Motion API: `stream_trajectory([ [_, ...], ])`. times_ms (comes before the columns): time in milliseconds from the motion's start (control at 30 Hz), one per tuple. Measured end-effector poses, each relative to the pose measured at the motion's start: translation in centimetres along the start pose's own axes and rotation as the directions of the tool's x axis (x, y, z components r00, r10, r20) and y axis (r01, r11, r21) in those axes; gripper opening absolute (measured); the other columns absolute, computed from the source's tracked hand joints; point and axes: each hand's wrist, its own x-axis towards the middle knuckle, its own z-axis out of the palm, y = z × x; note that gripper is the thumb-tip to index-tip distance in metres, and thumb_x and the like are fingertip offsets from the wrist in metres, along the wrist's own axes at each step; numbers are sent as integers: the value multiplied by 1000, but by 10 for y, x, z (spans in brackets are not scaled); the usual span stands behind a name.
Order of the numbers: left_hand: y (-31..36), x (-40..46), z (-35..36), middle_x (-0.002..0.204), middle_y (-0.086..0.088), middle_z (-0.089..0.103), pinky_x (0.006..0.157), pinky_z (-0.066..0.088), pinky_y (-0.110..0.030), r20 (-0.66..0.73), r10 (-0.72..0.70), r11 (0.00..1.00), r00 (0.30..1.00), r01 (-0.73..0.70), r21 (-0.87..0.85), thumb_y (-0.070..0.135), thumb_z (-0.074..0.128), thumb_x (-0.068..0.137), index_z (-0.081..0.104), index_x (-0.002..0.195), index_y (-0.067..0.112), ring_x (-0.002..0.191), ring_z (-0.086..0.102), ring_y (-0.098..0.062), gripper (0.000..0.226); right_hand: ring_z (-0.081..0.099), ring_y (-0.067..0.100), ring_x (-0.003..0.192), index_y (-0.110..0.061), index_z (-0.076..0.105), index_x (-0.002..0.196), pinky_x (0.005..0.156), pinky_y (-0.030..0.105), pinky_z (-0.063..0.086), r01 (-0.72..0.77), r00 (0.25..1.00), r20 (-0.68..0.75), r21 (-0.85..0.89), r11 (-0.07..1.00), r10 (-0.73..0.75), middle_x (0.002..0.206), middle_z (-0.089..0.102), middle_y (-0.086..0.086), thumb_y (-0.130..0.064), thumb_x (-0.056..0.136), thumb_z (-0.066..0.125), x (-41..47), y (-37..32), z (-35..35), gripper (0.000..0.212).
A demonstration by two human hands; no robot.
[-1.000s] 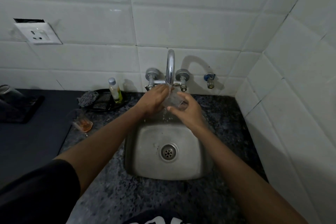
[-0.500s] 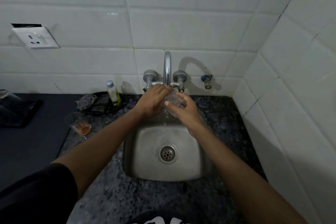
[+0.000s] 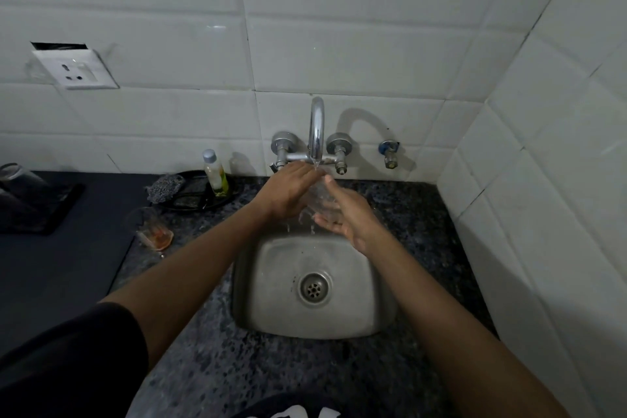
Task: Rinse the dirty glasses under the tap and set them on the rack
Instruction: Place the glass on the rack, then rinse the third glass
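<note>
A clear glass (image 3: 318,197) is under the running tap (image 3: 316,127), above the steel sink (image 3: 373,312). My left hand (image 3: 288,192) grips the glass from the left. My right hand (image 3: 342,212) lies against its right side with straight fingers, palm turned toward the glass. Water falls past the glass into the sink. A second glass (image 3: 152,229) with orange dregs stands on the counter to the left of the sink. A dark rack (image 3: 40,210) sits at the far left with an upturned glass (image 3: 18,176) on it.
A small soap bottle (image 3: 214,173) and a scrubber (image 3: 165,187) rest on a dark dish behind the dirty glass. A spare valve (image 3: 390,154) juts from the wall right of the tap. The tiled side wall closes in on the right.
My right hand has opened up and slid lower along the glass; before, its fingers curled round it. The left hand stays on the glass under the stream.
</note>
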Motion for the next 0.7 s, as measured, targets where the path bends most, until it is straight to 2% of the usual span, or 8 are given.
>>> stream_trajectory([
  [100,2,-5,4,135,-17,62,106,46,-46,-11,18,1000,1000,-18,-4,13,71,86,53,142,4,125,57,-32,59,73,25,107,-18,69,126,88,43,65,28,998,-49,-77,997,-31,122,73,10,-41,91,79,4,3,-4,43],
  [200,3,-6,-2,136,-20,61,104,47,-45,-21,40,999,999,-40,-24,13,71,87,52,142,1,123,59,-35,59,71,7,99,-24,66,128,85,24,61,280,931,-112,-394,876,-348,113,73,-7,-33,82,88,4,13,-7,52],
  [267,4,-4,-6,129,-22,65,96,52,-43,-38,50,998,998,-51,-28,13,75,86,56,137,-1,115,63,-36,57,70,4,100,-24,65,130,83,17,58,361,902,-61,-440,822,-428,114,72,-9,-27,81,90,4,18,-8,55],
  [333,5,-4,-8,125,-22,67,92,54,-44,-51,64,998,997,-65,-24,10,74,85,59,134,-2,111,65,-36,53,70,6,104,-24,64,131,85,23,60,312,929,-78,-359,880,-361,119,72,-6,-32,83,88,6,19,-9,54],
  [433,7,-6,-5,127,-21,66,97,52,-45,-45,65,998,997,-65,-5,8,69,85,57,136,-2,115,63,-36,53,73,21,110,-20,69,127,91,42,63,70,998,-2,-37,997,-70,124,75,6,-50,91,76,5,11,-10,48],
  [500,9,-7,-3,129,-22,65,98,51,-46,-38,39,999,999,-39,4,11,67,84,57,137,-2,117,62,-37,56,75,27,107,-15,71,125,89,45,64,41,999,23,17,999,-41,122,74,12,-44,95,74,5,8,-12,42],
  [600,8,-5,-4,131,-23,63,98,51,-44,-15,13,1000,1000,-13,-9,16,75,85,56,139,-2,118,62,-38,59,75,19,104,-21,66,126,86,40,65,224,960,-114,-227,948,-254,121,73,5,-35,86,85,6,13,-11,47],
  [700,8,-1,-8,132,-21,63,96,52,-44,24,-9,999,1000,10,-38,20,80,84,56,138,1,119,62,-36,63,70,7,107,-30,62,130,88,25,59,373,905,-21,-437,819,-424,120,71,-8,-35,81,89,6,21,-10,56],
])
